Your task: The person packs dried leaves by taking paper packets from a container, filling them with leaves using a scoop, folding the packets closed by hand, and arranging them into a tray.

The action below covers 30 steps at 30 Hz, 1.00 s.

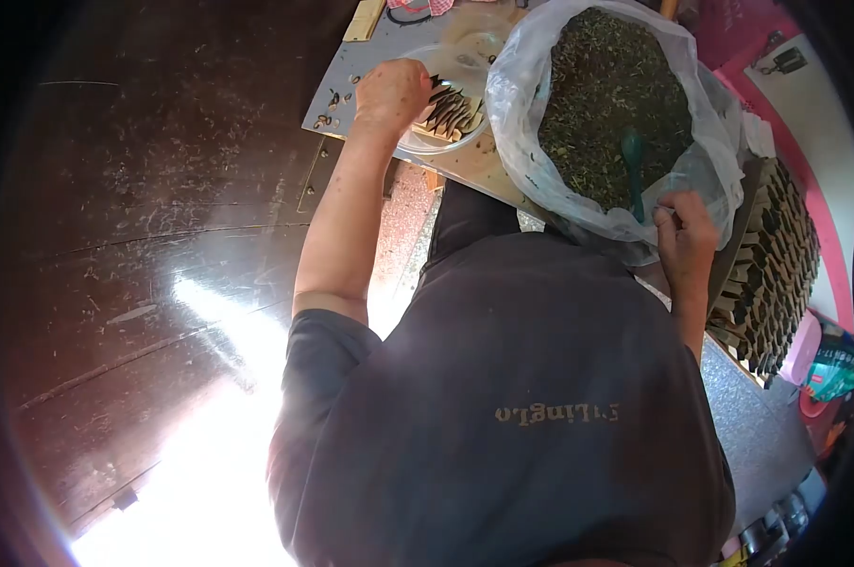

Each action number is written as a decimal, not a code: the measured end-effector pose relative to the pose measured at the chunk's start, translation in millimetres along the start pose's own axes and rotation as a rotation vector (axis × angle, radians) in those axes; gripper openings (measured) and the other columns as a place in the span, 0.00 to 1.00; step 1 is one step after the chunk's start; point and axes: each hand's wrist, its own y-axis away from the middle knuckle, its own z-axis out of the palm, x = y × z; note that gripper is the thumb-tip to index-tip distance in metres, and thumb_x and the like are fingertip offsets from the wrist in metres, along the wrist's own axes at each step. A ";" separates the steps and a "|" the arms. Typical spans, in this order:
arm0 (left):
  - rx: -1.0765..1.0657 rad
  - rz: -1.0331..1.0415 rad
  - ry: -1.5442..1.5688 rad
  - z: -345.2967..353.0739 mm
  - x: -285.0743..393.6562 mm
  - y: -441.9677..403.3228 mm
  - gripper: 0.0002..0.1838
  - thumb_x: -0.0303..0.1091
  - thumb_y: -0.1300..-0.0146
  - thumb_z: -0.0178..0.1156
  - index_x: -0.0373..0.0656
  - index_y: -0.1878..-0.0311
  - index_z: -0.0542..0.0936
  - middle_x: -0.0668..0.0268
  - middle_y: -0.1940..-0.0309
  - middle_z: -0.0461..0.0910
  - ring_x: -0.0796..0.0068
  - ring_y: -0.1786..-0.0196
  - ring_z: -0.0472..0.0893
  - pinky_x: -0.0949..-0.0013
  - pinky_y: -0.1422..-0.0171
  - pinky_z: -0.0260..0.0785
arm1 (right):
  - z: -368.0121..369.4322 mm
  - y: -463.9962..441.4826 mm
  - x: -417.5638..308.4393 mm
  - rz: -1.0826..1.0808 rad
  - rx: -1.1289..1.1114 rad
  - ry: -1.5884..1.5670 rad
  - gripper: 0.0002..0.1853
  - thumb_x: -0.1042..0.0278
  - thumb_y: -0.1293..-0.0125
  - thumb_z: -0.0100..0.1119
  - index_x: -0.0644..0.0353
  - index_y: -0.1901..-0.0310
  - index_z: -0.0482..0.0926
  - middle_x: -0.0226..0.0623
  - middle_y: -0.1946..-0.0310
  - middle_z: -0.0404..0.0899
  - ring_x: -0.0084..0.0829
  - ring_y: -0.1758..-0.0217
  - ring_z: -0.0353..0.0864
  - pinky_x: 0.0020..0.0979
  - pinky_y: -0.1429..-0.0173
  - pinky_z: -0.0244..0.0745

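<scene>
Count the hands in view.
2. The left hand is beside the row of thin brown pieces; the right hand is at the near rim of the plastic bag, close to the green spoon. Neither is fully hidden; no others show.

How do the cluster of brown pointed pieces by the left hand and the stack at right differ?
The cluster is small; the stack holds far more pieces. The cluster sits by the left hand; the stack lies past the right hand. Both show brown, pointed pieces packed closely together.
</scene>
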 end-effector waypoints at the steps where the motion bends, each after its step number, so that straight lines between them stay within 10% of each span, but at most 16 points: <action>1: 0.015 -0.017 -0.001 -1.3 -2.1 -1.6 0.12 0.40 0.40 0.54 0.50 0.61 0.85 0.56 0.62 0.84 0.53 0.57 0.83 0.55 0.52 0.75 | 0.2 -0.6 -0.3 -0.006 -0.004 -0.001 0.05 0.79 0.46 0.59 0.62 0.66 0.77 0.39 0.70 0.75 0.37 0.73 0.76 0.32 0.68 0.70; 7: 0.440 -0.074 0.493 -63.3 -21.8 25.0 0.09 0.36 0.43 0.63 0.43 0.62 0.85 0.58 0.74 0.84 0.65 0.70 0.85 0.67 0.65 0.74 | 2.1 -1.0 1.5 -0.032 0.010 -0.032 0.05 0.80 0.45 0.58 0.63 0.66 0.76 0.39 0.71 0.74 0.35 0.72 0.76 0.31 0.67 0.70; 10: 0.394 -0.048 1.080 -81.5 -25.6 36.1 0.07 0.30 0.40 0.65 0.35 0.66 0.83 0.75 0.79 0.78 0.89 0.75 0.72 0.81 0.71 0.63 | 7.0 -10.1 -1.6 -0.071 -0.003 -0.050 0.05 0.81 0.45 0.58 0.63 0.66 0.76 0.39 0.71 0.74 0.34 0.71 0.76 0.29 0.66 0.69; 17: 0.051 0.004 1.561 -43.6 18.4 38.0 0.04 0.29 0.37 0.64 0.39 0.67 0.81 0.74 0.78 0.77 0.89 0.77 0.69 0.82 0.72 0.58 | 24.4 -30.1 -30.5 -0.222 -0.015 -0.158 0.06 0.82 0.49 0.58 0.63 0.67 0.76 0.41 0.69 0.77 0.40 0.67 0.79 0.32 0.63 0.73; 30: -0.005 0.283 1.049 -14.2 119.9 44.6 0.04 0.28 0.44 0.63 0.38 0.69 0.80 0.63 0.81 0.79 0.78 0.78 0.77 0.70 0.71 0.69 | 40.2 -70.4 -64.3 -0.613 0.076 -0.169 0.18 0.83 0.55 0.61 0.61 0.59 0.80 0.39 0.58 0.81 0.38 0.62 0.80 0.32 0.60 0.77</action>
